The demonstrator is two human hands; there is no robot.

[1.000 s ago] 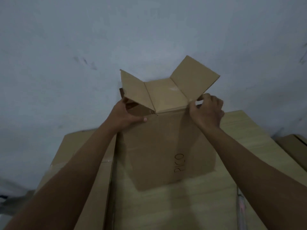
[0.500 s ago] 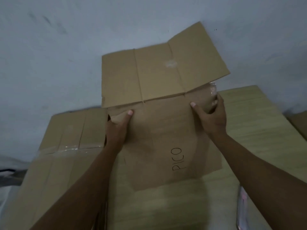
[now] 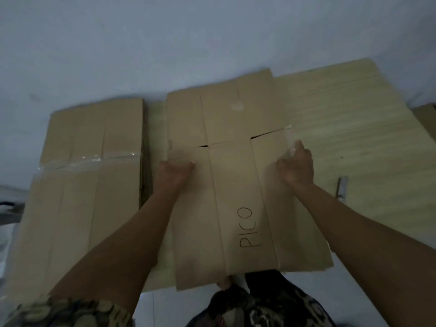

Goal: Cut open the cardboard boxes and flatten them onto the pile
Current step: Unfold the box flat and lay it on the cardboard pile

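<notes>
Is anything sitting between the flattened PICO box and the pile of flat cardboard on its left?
Nothing visible. The flattened brown cardboard box marked PICO lies on the pale wood-grain board, under the left hand and right hand. Only a narrow bare gap separates it from the taped pile of flat brown cardboard.

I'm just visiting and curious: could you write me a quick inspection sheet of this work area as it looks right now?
Surface: pale wood-grain board lying on a grey floor.
Job's things: cardboard box marked PICO lies flattened on the board; flattened pile beside it on the left, with clear tape across it.
Clutter: small grey tool-like object on the board at right, too blurred to identify.
Grippers: left hand and right hand press down on the PICO box, holding nothing.
Cables: nothing seen.
Surroundings: more cardboard at the far right edge.
</notes>
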